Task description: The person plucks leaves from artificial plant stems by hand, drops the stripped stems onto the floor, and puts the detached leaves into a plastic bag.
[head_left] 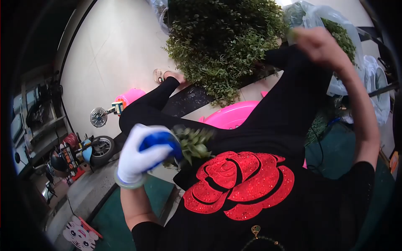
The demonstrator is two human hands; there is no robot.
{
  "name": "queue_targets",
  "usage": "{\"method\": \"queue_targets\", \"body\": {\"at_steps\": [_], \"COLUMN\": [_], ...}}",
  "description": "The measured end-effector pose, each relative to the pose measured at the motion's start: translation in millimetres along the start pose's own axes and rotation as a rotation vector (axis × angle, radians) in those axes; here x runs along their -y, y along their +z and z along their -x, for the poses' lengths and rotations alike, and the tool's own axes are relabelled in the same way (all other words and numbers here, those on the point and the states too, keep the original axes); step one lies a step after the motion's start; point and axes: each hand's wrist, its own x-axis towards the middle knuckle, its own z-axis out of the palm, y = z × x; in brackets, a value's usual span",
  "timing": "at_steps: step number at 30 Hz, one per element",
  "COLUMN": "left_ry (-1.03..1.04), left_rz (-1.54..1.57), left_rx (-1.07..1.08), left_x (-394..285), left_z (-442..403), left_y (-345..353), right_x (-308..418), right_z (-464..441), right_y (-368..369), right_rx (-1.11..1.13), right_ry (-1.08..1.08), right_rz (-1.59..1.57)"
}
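A white glove with blue on the fingers covers my left hand, which is closed around a small bunch of green leafy sprigs above my lap. Raised at the upper right, my bare right hand has its fingers curled together beside a clear plastic bag. Something small and yellow-green shows blurred at its fingertips; I cannot make out what it is. A large heap of leafy green stems lies beyond my knees. Between my legs is a pink plastic basin, partly hidden by my thighs.
Plastic bags with greenery lie at the right. Near my left knee are a pink object and a small fan. A scooter stands at the far left. A cartoon cat figure is at the lower left.
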Motion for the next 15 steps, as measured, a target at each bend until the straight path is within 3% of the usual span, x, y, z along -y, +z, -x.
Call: {"method": "queue_targets", "body": {"at_steps": [1, 2, 4, 5, 6, 7, 9, 10, 12, 14, 15], "left_ry": [0.064, 0.093, 0.094, 0.071, 0.133, 0.144, 0.204, 0.222, 0.274, 0.374, 0.427], "left_rz": [0.144, 0.157, 0.164, 0.162, 0.193, 0.259, 0.335, 0.279, 0.145, 0.137, 0.069], "left_rx": [-0.259, -0.356, -0.293, -0.193, -0.24, -0.226, -0.273, -0.34, -0.465, -0.654, -0.634], "left_x": [-0.4, -2.3, -11.3, -16.4, -10.5, -9.1, -4.4, -11.5, -12.5, -6.1, 2.1], "left_z": [-4.4, -12.6, -29.9, -39.9, -51.5, -58.2, -69.0, -70.2, -74.5, -85.8, -93.2], "left_y": [9.7, 15.7, 27.3, 27.4, 32.1, 31.8, 33.8, 39.2, 42.4, 40.2, 31.1], "right_x": [-27.4, -10.4, 23.7, 40.2, 59.9, 66.5, 85.1, 100.0, 111.4, 101.4, 98.0], "right_z": [7.4, 8.7, -7.5, -14.5, -22.8, -31.2, -38.9, -34.0, -35.0, -35.9, -37.2], "right_y": [2.1, -13.6, 16.7, 33.9, 47.5, 68.0, 102.0, 113.9, 127.6, 138.9, 138.0], "right_rx": [-0.198, -0.034, -0.073, -0.027, 0.052, 0.123, 0.22, 0.275, 0.328, 0.367, 0.291], "right_ry": [-0.036, 0.289, 0.053, 0.085, 0.087, -0.054, -0.221, -0.101, -0.056, 0.175, 0.101], "right_rz": [-0.27, -0.723, -0.851, -0.894, -1.022, -1.143, -1.126, -1.294, -1.165, -1.251, -1.266]}}
